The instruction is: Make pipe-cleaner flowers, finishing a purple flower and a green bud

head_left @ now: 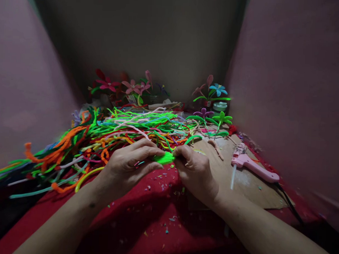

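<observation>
A bright green fuzzy pipe-cleaner piece is held between my two hands, above the red cloth. My left hand pinches its left end between thumb and fingers. At its right end my right hand grips it with thumb and curled forefinger. The fingers cover both ends, so its full shape is hidden. Just behind the hands spreads a big heap of pipe cleaners in green, orange, red, white and other colours.
A pink glue gun with a clear glue stick lies on a brown board at right, its dark cord trailing off. Finished fuzzy flowers, including a blue flower and a green flower, stand behind. Small clippings litter the cloth.
</observation>
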`<state>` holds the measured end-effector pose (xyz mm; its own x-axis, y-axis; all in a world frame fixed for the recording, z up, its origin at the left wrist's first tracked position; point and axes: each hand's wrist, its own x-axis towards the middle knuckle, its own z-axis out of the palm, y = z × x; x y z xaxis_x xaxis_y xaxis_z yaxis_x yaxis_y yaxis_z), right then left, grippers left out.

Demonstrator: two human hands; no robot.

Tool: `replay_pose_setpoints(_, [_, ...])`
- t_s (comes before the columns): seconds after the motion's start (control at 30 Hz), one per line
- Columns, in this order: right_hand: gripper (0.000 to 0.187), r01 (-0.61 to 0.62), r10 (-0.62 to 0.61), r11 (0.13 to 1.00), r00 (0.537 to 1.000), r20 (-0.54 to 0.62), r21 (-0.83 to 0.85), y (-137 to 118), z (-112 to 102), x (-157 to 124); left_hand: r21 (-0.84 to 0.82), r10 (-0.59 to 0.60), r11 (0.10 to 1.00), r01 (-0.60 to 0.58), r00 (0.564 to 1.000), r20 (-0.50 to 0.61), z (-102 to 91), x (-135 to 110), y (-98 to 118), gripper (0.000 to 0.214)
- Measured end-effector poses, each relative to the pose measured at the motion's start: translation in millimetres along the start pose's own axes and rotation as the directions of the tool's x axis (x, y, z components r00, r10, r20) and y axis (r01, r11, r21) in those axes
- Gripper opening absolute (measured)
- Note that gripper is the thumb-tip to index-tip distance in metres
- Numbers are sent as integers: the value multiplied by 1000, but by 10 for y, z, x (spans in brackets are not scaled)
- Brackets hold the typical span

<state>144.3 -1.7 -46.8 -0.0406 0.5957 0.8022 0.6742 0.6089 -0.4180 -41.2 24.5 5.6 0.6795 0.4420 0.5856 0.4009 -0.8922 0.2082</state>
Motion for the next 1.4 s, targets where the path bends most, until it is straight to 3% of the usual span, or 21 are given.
replay_pose_setpoints(0.43, [16,53,-53,998,999,5,-36,48,52,-54,-93,24,995,-21,999,33,4,28,52,17])
replay_pose_setpoints(0.6, [13,-4,1,998,999,42,69,29,33,-38,-80,72,994,-70,997,29,59,1,38,22])
replay_pose_setpoints(0.73, [14,-37,30,991,998,62,129,21,12,-25,-76,-33,997,29,998,-51,94,-24,38,32])
replay_pose_setpoints(0.8, [14,-43,35,990,998,60,132,22,3,-24,-61,-56,997,52,996,-66,92,-23,48,23])
replay_pose_setpoints(0.9, [15,-48,41,987,998,50,154,27,-1,-19,-50,-18,999,16,999,-49,72,-7,52,10])
replay_pose_setpoints(1.17, [19,-21,17,987,1000,25,162,53,24,-22,-90,43,995,-43,999,-5,51,-3,-5,18])
replay_pose_setpoints(1.4, [16,-55,48,992,997,58,115,17,-9,-4,-158,-79,984,86,996,50,41,16,71,18])
